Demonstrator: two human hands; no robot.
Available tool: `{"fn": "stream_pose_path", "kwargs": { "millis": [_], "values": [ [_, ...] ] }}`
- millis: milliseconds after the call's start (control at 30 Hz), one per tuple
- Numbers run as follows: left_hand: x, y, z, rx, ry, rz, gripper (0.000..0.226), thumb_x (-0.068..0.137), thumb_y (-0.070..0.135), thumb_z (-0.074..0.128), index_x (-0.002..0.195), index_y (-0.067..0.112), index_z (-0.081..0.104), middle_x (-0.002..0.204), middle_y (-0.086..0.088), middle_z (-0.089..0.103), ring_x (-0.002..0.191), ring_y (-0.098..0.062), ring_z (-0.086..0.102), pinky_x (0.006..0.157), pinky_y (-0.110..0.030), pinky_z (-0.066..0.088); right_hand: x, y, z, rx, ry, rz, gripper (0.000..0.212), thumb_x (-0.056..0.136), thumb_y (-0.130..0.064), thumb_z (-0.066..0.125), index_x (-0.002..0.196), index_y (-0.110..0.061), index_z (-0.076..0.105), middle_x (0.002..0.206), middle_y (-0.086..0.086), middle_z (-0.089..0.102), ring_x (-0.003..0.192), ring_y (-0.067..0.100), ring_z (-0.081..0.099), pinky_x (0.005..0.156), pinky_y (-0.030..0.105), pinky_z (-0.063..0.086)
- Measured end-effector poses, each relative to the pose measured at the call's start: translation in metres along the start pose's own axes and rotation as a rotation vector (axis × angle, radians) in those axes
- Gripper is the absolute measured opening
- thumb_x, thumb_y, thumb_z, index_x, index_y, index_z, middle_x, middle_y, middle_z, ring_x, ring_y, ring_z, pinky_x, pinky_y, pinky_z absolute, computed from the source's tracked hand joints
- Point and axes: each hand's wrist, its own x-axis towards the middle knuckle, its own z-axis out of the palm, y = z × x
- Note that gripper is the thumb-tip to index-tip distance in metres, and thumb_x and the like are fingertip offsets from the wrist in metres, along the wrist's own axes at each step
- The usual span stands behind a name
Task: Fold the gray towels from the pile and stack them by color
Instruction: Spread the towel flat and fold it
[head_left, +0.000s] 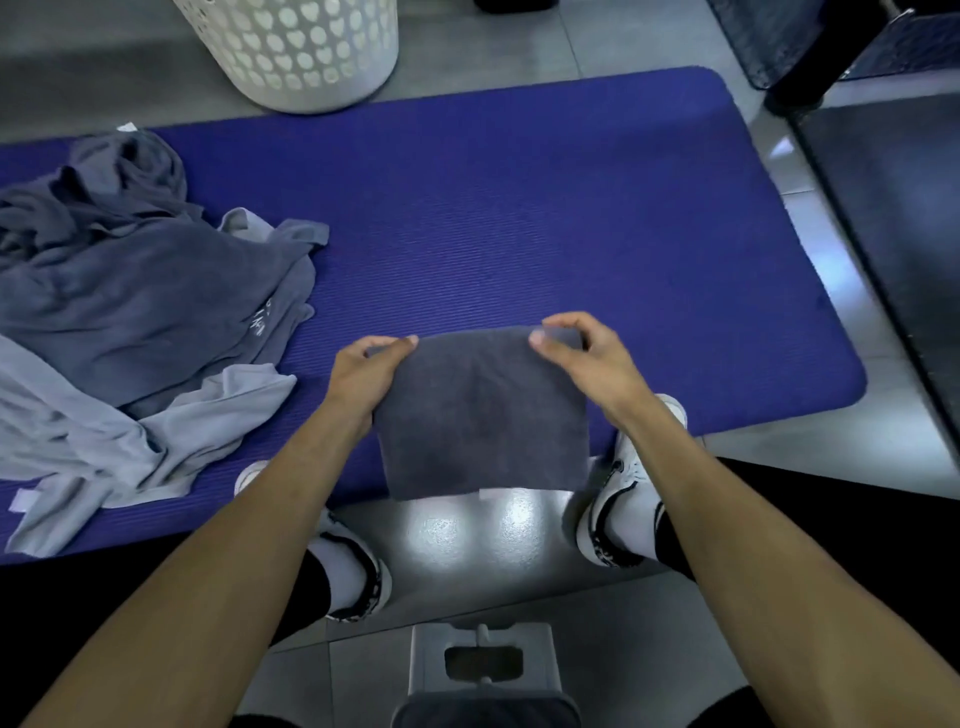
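From the head camera, looking down past both forearms, a dark gray towel (480, 415) hangs as a folded rectangle between the person's two hands, held up over the near edge of a blue mat (545, 208) and the shiny floor tiles (483, 530) below. The left hand (363, 374) grips the towel's upper left corner, thumb lying along the top edge and the fingers curled behind the cloth. The right hand (587, 358) pinches the upper right corner between thumb and forefinger, the other fingers arched loosely above it. The towel's lower edge hangs free, well above the floor as far as I can judge. To the left on the mat lies the pile of gray towels (130, 322), darker ones heaped on top and paler ones spilling toward the near edge (a small white label shows at one corner). A white laundry basket (301, 52) with a perforated wall stands at the mat's far side. Two white sneakers (623, 499) rest at the mat's near edge, one partly hidden by the left forearm.
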Motion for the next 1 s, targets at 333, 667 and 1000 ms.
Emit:
{"fn": "stream_pose_path", "kwargs": {
  "millis": [333, 667, 1000],
  "values": [
    [-0.002, -0.042, -0.013, 0.391, -0.17, 0.22, 0.045, 0.078, 0.038, 0.081, 0.115, 0.027, 0.059, 0.097, 0.007, 0.065, 0.088, -0.005, 0.064, 0.069, -0.018, 0.052, 0.009, 0.058, -0.001, -0.212, -0.016, -0.018, 0.023, 0.087, -0.011, 0.073, 0.102, -0.026, 0.064, 0.101, -0.011, 0.067, 0.097, 0.009, 0.061, 0.078, 0.01, 0.045],
    [0.013, 0.039, 0.043, 0.209, -0.131, 0.515, 0.017, 0.088, 0.015, 0.073, 0.104, 0.015, 0.066, 0.099, 0.011, 0.069, 0.085, 0.007, 0.064, 0.073, -0.011, 0.051, 0.043, -0.016, -0.065, -0.255, 0.161, -0.165, 0.018, 0.094, -0.021, 0.066, 0.111, -0.025, 0.064, 0.099, -0.019, 0.06, 0.084, 0.003, 0.057, 0.067, 0.004, 0.039],
    [0.062, 0.115, 0.181, 0.233, -0.367, 0.368, 0.014, 0.087, 0.024, 0.075, 0.099, 0.024, 0.069, 0.087, 0.002, 0.07, 0.079, -0.013, 0.068, 0.067, -0.037, 0.06, 0.127, -0.065, -0.212, -0.614, 0.088, -0.025, 0.022, 0.095, -0.021, 0.063, 0.116, -0.015, 0.068, 0.103, -0.002, 0.062, 0.094, 0.014, 0.054, 0.078, 0.022, 0.039]
  ]
}}
